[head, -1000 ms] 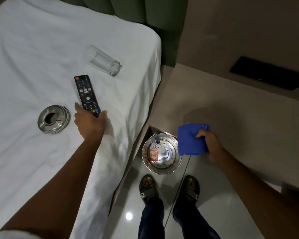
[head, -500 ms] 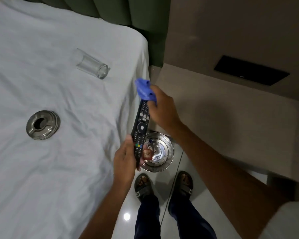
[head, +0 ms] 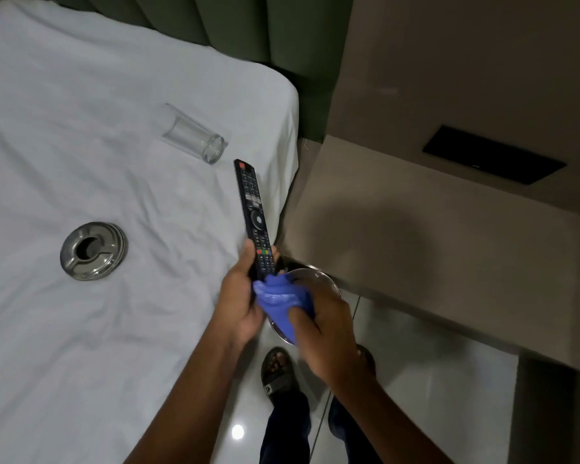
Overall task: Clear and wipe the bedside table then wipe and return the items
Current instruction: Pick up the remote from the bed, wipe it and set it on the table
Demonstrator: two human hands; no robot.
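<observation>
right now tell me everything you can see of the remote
The remote is a long, slim black handset, plastic by its look, with a red power button at the far end, rows of small buttons, a round dial midway and coloured keys lower down. It is held in the air, buttons up, far end pointing away over the bed's edge. The left hand grips its near end, where the right hand presses a bunched blue cloth.

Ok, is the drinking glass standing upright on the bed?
No, the drinking glass lies on its side on the white bed sheet, beyond the remote.
</observation>
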